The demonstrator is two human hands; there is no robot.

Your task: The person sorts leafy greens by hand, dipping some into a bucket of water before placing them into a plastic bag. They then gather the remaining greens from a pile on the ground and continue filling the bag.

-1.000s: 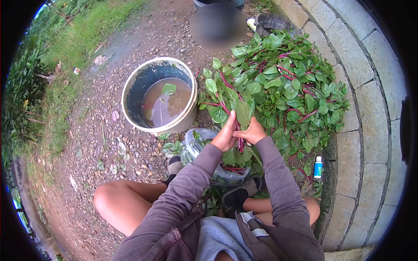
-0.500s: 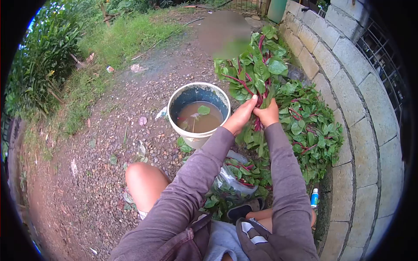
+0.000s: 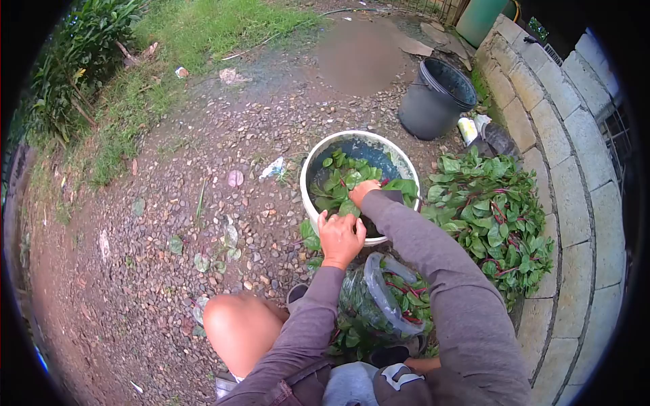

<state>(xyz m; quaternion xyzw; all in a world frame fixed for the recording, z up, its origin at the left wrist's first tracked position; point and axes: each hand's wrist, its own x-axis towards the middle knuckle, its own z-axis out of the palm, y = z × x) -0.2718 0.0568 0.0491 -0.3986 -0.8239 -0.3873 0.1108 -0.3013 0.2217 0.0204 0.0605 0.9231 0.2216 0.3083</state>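
Note:
A white bucket [image 3: 308,196] with a bluish inside holds a bunch of leafy greens [image 3: 349,177]. My right hand [image 3: 365,192] reaches inside it with fingers wrapped round the stems of the bunch. At the near rim is my left hand [image 3: 340,238], its fingers apart and nothing in them. Close to my feet, a clear plastic bag [image 3: 379,291] has more red-stemmed greens in it. A large pile of greens [image 3: 497,220] lies to the right of the bucket.
A dark bucket [image 3: 433,101] stands beyond the pile. A concrete block wall [image 3: 575,223] runs along the right. Gravel ground [image 3: 176,216] lies to the left, with grass [image 3: 223,30] behind. A green container [image 3: 479,21] is at the far back.
Both hands have moved from above the pile, left and down to the bucket. The bunch went from the air into the bucket. My left hand has let go of it. The dark bucket now shows.

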